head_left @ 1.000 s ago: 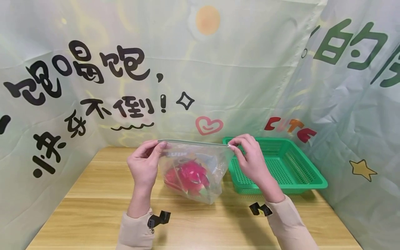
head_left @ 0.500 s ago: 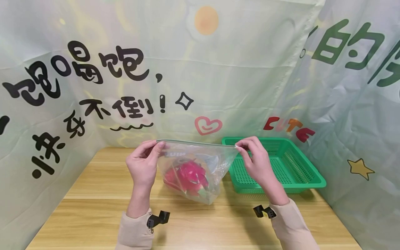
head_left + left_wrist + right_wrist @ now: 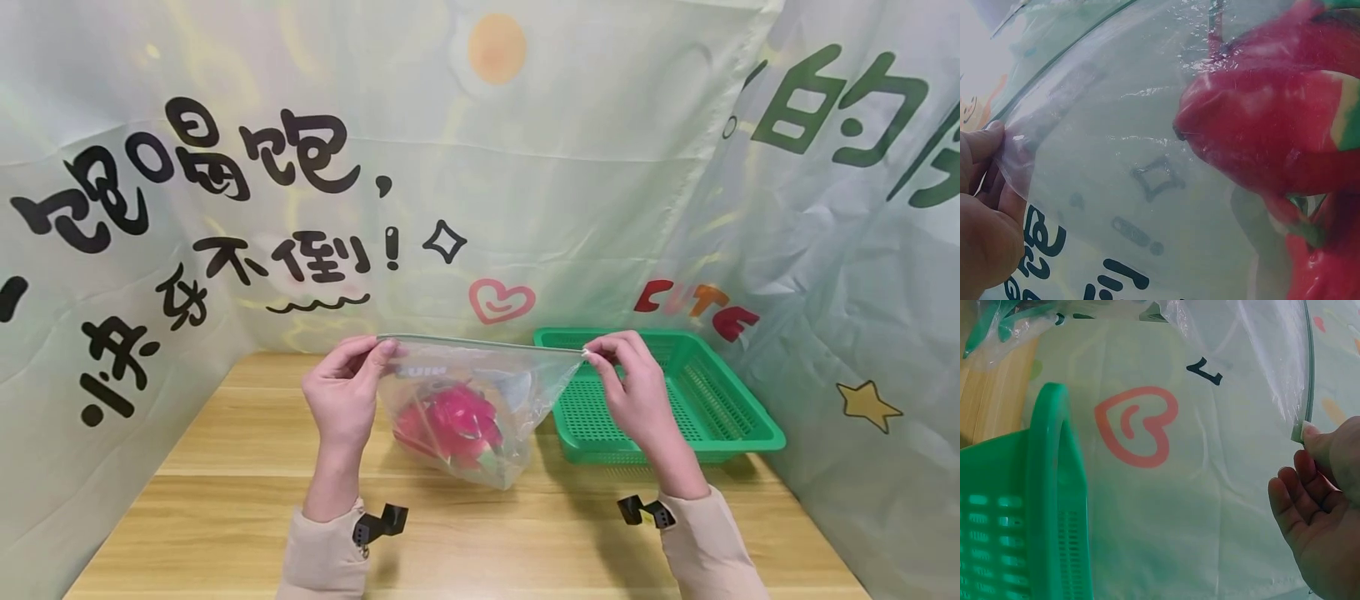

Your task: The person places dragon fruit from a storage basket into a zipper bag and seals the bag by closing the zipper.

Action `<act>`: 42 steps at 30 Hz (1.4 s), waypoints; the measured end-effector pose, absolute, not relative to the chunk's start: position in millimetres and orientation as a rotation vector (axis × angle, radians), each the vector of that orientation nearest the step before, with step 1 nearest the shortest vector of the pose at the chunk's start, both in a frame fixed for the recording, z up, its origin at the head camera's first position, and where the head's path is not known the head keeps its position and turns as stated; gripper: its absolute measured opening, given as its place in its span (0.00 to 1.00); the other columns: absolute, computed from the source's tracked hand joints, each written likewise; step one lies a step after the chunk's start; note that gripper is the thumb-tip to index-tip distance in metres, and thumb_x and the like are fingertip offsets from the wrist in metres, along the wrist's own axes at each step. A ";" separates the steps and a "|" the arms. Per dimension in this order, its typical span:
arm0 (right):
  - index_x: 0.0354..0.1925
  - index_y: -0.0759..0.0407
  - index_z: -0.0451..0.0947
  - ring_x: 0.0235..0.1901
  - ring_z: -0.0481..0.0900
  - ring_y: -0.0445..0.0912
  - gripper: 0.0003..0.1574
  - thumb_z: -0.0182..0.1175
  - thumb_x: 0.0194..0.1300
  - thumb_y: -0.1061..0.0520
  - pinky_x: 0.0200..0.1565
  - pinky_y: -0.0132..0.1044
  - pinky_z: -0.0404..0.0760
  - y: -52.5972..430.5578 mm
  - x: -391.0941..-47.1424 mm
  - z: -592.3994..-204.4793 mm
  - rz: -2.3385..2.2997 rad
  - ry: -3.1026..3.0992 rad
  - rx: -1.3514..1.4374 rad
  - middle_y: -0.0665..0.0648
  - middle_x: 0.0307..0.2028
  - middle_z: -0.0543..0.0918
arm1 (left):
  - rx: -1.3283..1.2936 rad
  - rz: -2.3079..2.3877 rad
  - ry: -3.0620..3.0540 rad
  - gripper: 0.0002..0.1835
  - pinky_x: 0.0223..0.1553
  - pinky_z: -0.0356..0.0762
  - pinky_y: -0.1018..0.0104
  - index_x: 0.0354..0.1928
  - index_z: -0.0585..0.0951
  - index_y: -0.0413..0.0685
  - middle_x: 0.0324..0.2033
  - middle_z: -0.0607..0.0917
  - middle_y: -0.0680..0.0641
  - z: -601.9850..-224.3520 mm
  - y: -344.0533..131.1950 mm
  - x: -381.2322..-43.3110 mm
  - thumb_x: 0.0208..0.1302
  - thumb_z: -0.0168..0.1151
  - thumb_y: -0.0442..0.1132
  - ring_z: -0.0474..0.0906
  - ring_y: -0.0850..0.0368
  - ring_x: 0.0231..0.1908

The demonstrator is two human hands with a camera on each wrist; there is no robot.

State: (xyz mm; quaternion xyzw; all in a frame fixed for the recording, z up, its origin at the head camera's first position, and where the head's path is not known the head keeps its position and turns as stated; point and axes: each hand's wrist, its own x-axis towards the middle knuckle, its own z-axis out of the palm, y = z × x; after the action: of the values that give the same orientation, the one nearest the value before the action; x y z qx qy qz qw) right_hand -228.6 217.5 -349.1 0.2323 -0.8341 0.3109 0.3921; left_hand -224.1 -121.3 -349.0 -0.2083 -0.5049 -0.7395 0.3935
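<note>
A clear zip bag [image 3: 540, 379] hangs between both hands above the wooden table, its green-edged top stretched nearly level. Red dragon fruit [image 3: 461, 417] with green-tipped scales lies in the bottom of the bag; in the left wrist view the dragon fruit [image 3: 1260, 131] shows through the plastic, seemingly more than one. My left hand [image 3: 345, 392] pinches the bag's upper left corner between thumb and fingers. At the right end of the top edge, my right hand [image 3: 633, 392] pinches a small pale slider [image 3: 1298, 431], its other fingers loosely bent.
A green perforated plastic basket [image 3: 750, 429] stands on the table [image 3: 480, 558] at the right, partly behind my right hand. Printed cloth walls [image 3: 600, 208] enclose the back and sides. Black cameras are strapped at both wrists.
My right hand has moved steadily rightward with the slider, and the bag's top edge now spans farther between the hands. The left hand and the dragon fruit stay about where they were.
</note>
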 end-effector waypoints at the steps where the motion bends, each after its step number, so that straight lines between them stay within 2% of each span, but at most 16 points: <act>1: 0.43 0.67 0.82 0.38 0.78 0.49 0.06 0.65 0.68 0.71 0.39 0.24 0.73 218.2 -227.5 -349.1 0.795 -2.122 0.587 0.61 0.42 0.80 | -0.529 -1.875 -1.285 0.14 0.34 0.91 0.63 0.39 0.82 0.18 0.31 0.91 0.42 -348.8 -121.3 -224.0 0.60 0.75 0.26 0.90 0.57 0.31; 5: 0.44 0.65 0.82 0.39 0.77 0.45 0.07 0.64 0.69 0.71 0.42 0.18 0.75 218.3 -220.3 -350.2 0.862 -2.148 0.603 0.59 0.43 0.80 | -0.495 -1.899 -1.293 0.14 0.34 0.91 0.64 0.39 0.83 0.18 0.30 0.91 0.41 -347.4 -123.9 -223.0 0.59 0.76 0.26 0.90 0.57 0.29; 8: 0.45 0.64 0.82 0.40 0.78 0.41 0.09 0.64 0.68 0.73 0.44 0.18 0.78 215.8 -212.4 -352.5 0.947 -2.146 0.652 0.56 0.43 0.81 | -0.427 -1.928 -1.315 0.11 0.36 0.90 0.66 0.38 0.84 0.20 0.29 0.91 0.43 -346.5 -128.9 -222.2 0.60 0.75 0.25 0.90 0.58 0.28; 12: 0.46 0.61 0.82 0.39 0.80 0.41 0.14 0.62 0.68 0.75 0.44 0.21 0.81 207.6 -203.4 -354.7 1.082 -2.123 0.757 0.54 0.43 0.83 | -0.314 -1.945 -1.347 0.06 0.36 0.90 0.68 0.38 0.86 0.25 0.28 0.91 0.49 -345.4 -138.9 -224.1 0.60 0.73 0.23 0.88 0.61 0.27; 17: 0.46 0.57 0.83 0.39 0.80 0.42 0.15 0.61 0.70 0.75 0.41 0.26 0.84 189.0 -195.8 -361.3 1.268 -2.130 0.888 0.54 0.44 0.83 | -0.236 -1.948 -1.397 0.05 0.36 0.90 0.68 0.38 0.87 0.29 0.27 0.90 0.52 -346.7 -157.4 -237.9 0.61 0.72 0.23 0.87 0.63 0.27; 20: 0.45 0.55 0.83 0.40 0.80 0.42 0.15 0.62 0.70 0.73 0.41 0.30 0.86 174.7 -191.5 -367.1 1.337 -2.161 0.958 0.54 0.45 0.83 | -0.211 -1.986 -1.458 0.03 0.37 0.90 0.68 0.37 0.88 0.36 0.28 0.90 0.53 -347.0 -169.5 -251.9 0.62 0.72 0.24 0.87 0.63 0.28; 25: 0.44 0.53 0.82 0.42 0.81 0.43 0.11 0.65 0.69 0.68 0.42 0.36 0.89 141.5 -186.9 -376.1 1.374 -2.195 1.071 0.54 0.45 0.84 | -0.158 -2.074 -1.570 0.09 0.39 0.90 0.70 0.33 0.89 0.50 0.29 0.90 0.54 -347.3 -192.1 -275.2 0.65 0.71 0.26 0.87 0.65 0.30; 29: 0.46 0.55 0.82 0.47 0.81 0.46 0.10 0.66 0.69 0.67 0.45 0.39 0.89 112.5 -188.3 -378.9 1.380 -2.166 1.184 0.57 0.48 0.84 | -0.180 -2.079 -1.653 0.08 0.38 0.89 0.73 0.34 0.88 0.49 0.29 0.89 0.55 -348.3 -208.0 -290.7 0.65 0.71 0.27 0.86 0.65 0.30; 35: 0.52 0.60 0.81 0.57 0.79 0.48 0.14 0.67 0.70 0.60 0.54 0.47 0.85 80.0 -203.5 -378.6 1.369 -2.216 1.214 0.57 0.55 0.83 | -0.221 -2.046 -1.742 0.07 0.36 0.89 0.73 0.34 0.89 0.48 0.28 0.89 0.55 -354.6 -222.1 -300.6 0.65 0.71 0.27 0.85 0.65 0.28; 39: 0.61 0.61 0.79 0.64 0.76 0.51 0.21 0.65 0.73 0.56 0.64 0.53 0.79 65.8 -232.9 -378.4 1.400 -2.298 1.089 0.57 0.62 0.81 | -0.238 -2.059 -1.744 0.06 0.36 0.89 0.71 0.34 0.89 0.49 0.29 0.89 0.55 -357.4 -223.6 -302.8 0.65 0.72 0.28 0.86 0.64 0.28; 42: 0.66 0.59 0.77 0.68 0.73 0.52 0.26 0.64 0.74 0.52 0.70 0.54 0.74 56.0 -260.6 -380.0 1.386 -2.354 1.030 0.57 0.66 0.78 | -0.244 -2.060 -1.768 0.06 0.37 0.89 0.71 0.34 0.90 0.50 0.30 0.89 0.55 -357.1 -223.2 -305.0 0.65 0.73 0.29 0.86 0.65 0.28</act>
State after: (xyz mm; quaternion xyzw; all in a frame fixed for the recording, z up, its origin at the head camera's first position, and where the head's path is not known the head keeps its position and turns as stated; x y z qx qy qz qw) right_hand -260.6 56.0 -380.0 0.3507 -0.8013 0.4719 0.1109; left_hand -305.0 -223.2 -357.1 -0.0875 -0.6347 -0.7396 0.2064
